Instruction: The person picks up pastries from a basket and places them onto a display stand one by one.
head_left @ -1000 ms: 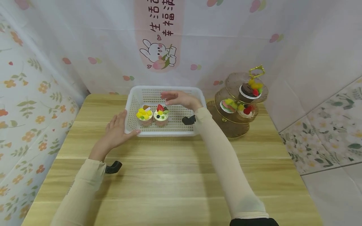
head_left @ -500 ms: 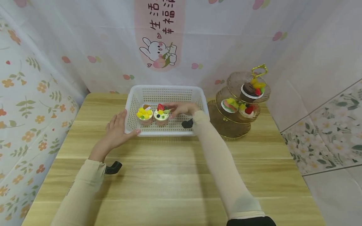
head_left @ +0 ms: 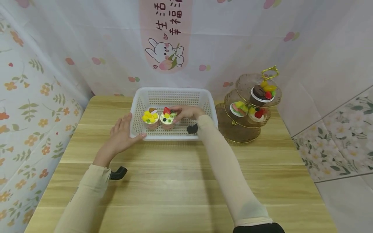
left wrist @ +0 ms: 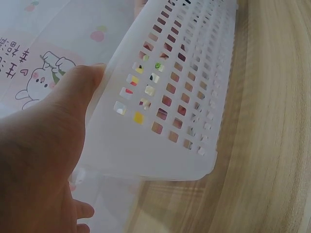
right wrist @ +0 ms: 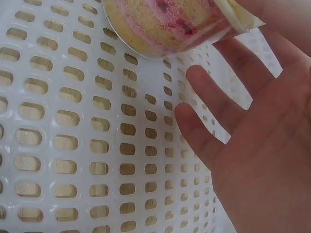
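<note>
Two dessert cups stand side by side in the left half of a white plastic basket (head_left: pixel 186 137). One cup (head_left: pixel 151 120) is topped with yellow cubes; the other cup (head_left: pixel 167 121) carries a strawberry and cream. My right hand (head_left: pixel 187 112) reaches into the basket and pinches the strawberry-topped cup from its right side. In the right wrist view, the clear cup (right wrist: pixel 165 24) shows pink and yellow layers between thumb and forefinger, the other fingers spread. My left hand (head_left: pixel 119 134) rests at the basket's left front corner, its fingers straight along the outside and its thumb on the rim.
Right of the basket stands a tiered stand (head_left: pixel 240 131) with gold trim. A chocolate cupcake (head_left: pixel 260 94) sits on its top tier, two more desserts below. A wooden table (head_left: pixel 163 187) lies beneath, with a printed curtain (head_left: pixel 110 42) behind.
My right hand has lowered from above the basket to the strawberry-topped cup and taken hold of its right side. The left hand has stayed at the basket corner.
</note>
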Motion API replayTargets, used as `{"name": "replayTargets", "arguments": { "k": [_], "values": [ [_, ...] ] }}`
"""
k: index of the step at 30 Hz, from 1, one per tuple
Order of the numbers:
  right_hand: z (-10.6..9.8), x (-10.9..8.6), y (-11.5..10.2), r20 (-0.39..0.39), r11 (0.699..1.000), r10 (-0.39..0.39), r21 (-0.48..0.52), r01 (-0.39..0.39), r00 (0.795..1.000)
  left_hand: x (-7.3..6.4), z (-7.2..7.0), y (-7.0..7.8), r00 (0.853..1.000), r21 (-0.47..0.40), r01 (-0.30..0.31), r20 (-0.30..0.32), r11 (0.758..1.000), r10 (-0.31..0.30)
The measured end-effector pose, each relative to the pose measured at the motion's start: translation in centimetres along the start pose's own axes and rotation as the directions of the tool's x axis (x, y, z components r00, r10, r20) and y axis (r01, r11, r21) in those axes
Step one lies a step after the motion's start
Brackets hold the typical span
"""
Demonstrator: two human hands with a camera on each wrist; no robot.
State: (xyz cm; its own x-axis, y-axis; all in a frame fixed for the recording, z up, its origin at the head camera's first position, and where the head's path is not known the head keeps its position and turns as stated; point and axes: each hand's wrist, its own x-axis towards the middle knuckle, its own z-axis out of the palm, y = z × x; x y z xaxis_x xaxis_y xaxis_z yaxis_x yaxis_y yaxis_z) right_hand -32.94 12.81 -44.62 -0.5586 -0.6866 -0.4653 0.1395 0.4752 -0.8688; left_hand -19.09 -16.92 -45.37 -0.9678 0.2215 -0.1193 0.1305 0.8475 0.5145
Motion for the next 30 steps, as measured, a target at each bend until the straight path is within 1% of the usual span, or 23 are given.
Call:
{"name": "replayTargets", "arguments": {
  "k": [3, 6, 10, 13, 14, 19, 22, 26, 30],
  "values": [
    [0.0, 0.3, 0.2, 0.002, 1.0, -0.001, -0.006, 0.001, 1.0, -0.1, 0.0, 0.1, 1.0, -0.005, 0.0, 0.0, 1.0, 0.0],
    [-0.2, 0.8, 0.8, -0.014, 1.0, -0.004, -0.007, 0.004, 1.0, -0.1, -0.1, 0.1, 1.0, -0.011, 0.002, 0.0, 1.0, -0.002],
    [-0.5, 1.5, 1.7, -0.072, 0.996, -0.016, -0.084, 0.01, 0.997, 0.0, 0.0, 0.0, 1.0, -0.01, 0.002, 0.005, 1.0, -0.002],
    [-0.6, 1.6, 1.9, -0.112, 0.99, -0.016, -0.14, 0.0, 0.994, 0.0, 0.0, 0.0, 1.0, -0.006, 0.0, 0.005, 1.0, 0.0],
    [-0.6, 1.5, 1.9, -0.123, 0.989, -0.009, -0.145, -0.009, 0.992, 0.0, 0.0, 0.1, 1.0, -0.004, 0.0, 0.005, 1.0, 0.0],
    [-0.5, 1.4, 1.9, -0.123, 0.993, 0.029, -0.107, -0.042, 0.992, -0.1, 0.1, 0.1, 1.0, -0.002, 0.0, 0.0, 1.0, 0.0],
    [-0.5, 1.4, 1.9, -0.11, 0.996, 0.035, -0.081, -0.044, 0.993, 0.0, 0.2, 0.0, 1.0, -0.004, -0.001, 0.0, 1.0, 0.001],
    [-0.4, 1.6, 2.0, -0.099, 0.996, 0.034, -0.074, -0.041, 0.995, 0.0, 0.2, -0.1, 1.0, -0.008, -0.003, -0.001, 1.0, 0.003],
    [-0.4, 1.7, 2.0, -0.108, 0.994, 0.035, -0.099, -0.045, 0.994, 0.0, 0.2, -0.1, 1.0, -0.012, -0.001, 0.002, 1.0, 0.001]
  ]
}}
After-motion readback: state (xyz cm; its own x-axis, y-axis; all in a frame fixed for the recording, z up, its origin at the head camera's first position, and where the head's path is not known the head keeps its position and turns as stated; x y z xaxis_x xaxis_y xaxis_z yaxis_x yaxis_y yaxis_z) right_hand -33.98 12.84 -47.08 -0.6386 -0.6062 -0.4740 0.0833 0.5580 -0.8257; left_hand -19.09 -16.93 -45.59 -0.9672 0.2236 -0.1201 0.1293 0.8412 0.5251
